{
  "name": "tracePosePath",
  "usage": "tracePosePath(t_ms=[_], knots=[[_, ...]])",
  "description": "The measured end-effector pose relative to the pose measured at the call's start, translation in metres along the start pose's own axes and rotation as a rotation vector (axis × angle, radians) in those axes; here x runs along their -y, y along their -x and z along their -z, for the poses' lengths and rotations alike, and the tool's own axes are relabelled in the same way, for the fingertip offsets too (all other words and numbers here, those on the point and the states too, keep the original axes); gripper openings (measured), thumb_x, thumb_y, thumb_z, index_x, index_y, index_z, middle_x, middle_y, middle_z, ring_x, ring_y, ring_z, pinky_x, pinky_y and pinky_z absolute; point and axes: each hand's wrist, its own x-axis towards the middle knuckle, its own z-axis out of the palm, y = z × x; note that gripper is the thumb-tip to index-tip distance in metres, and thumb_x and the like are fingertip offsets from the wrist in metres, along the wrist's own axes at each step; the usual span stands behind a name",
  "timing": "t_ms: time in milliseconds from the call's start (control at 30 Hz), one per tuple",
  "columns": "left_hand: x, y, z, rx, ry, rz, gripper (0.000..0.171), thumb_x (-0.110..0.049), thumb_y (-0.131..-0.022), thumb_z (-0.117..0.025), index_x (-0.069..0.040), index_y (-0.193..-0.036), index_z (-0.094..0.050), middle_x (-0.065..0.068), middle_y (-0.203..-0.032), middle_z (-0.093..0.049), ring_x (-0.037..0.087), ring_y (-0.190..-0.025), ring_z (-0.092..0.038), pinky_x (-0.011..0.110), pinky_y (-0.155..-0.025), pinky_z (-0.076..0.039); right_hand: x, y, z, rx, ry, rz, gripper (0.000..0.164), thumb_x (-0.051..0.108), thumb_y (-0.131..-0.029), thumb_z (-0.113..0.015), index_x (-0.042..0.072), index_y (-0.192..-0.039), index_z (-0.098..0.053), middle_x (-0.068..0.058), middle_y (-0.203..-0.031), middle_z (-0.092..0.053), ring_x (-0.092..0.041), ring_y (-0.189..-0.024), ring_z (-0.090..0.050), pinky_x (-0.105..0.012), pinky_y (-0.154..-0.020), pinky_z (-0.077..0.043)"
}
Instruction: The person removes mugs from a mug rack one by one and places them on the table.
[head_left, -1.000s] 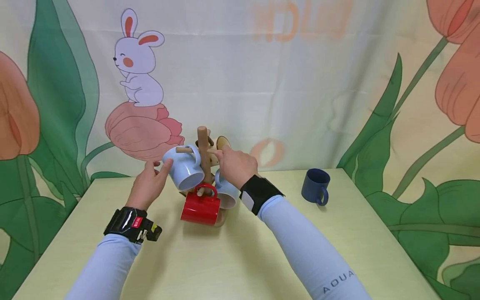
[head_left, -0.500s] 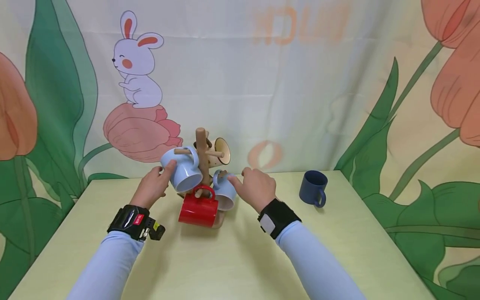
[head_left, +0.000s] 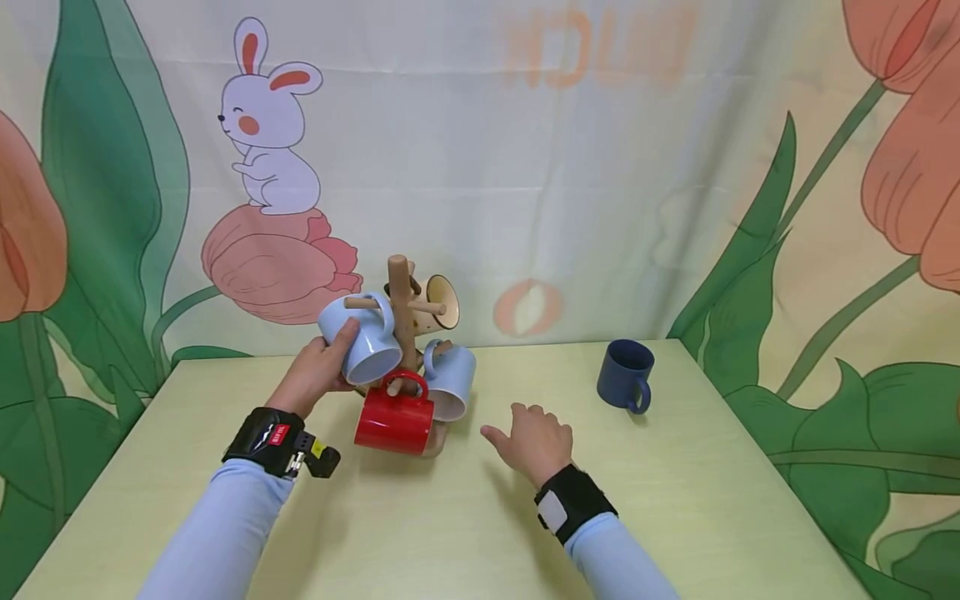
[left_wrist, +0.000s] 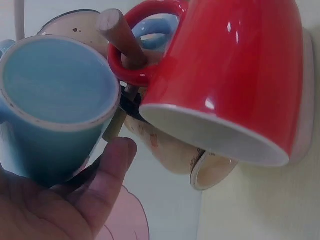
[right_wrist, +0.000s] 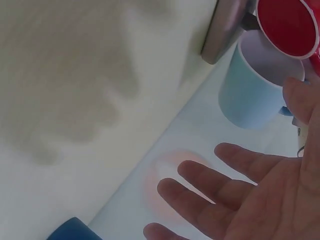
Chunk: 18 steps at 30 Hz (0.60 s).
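Left hand [head_left: 311,377] against upper light-blue mug [head_left: 370,345]; right hand [head_left: 537,442] apart

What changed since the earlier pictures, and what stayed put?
The right hand has left the wooden rack's bare upper peg, moving right and toward the person, and holds nothing. The left hand has edged further onto the upper light blue mug; whether it grips is unclear. That mug, the lower light blue mug, red mug and cream mug stay on the rack, the dark blue mug on the table.
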Motion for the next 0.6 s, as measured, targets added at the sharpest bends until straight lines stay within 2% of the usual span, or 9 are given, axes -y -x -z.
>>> tracePosePath(t_ms=[267,600], knots=[[0.000,-0.004,-0.003,0.008,0.064,0.023,0.102,-0.077,-0.091,-0.032,-0.002,-0.156,-0.010,0.028,-0.150,-0.034,0.049,-0.129,-0.045,0.053,-0.103,-0.042,-0.008,0.006,-0.009,0.059,-0.007,-0.006,0.062,0.058,-0.087,-0.067,0.008,-0.123,-0.067,-0.015,-0.105,-0.067,-0.036,-0.095,-0.064,-0.052,-0.076,-0.053],[-0.002,-0.003,-0.001,-0.001,0.115,0.037,0.100,-0.072,-0.093,-0.040,-0.001,-0.156,-0.009,0.029,-0.149,-0.034,0.049,-0.127,-0.048,0.054,-0.102,-0.042,-0.014,0.010,-0.010,0.155,0.010,0.019,0.063,0.057,-0.085,-0.069,0.006,-0.123,-0.066,-0.013,-0.105,-0.068,-0.032,-0.095,-0.066,-0.049,-0.077,-0.053]])
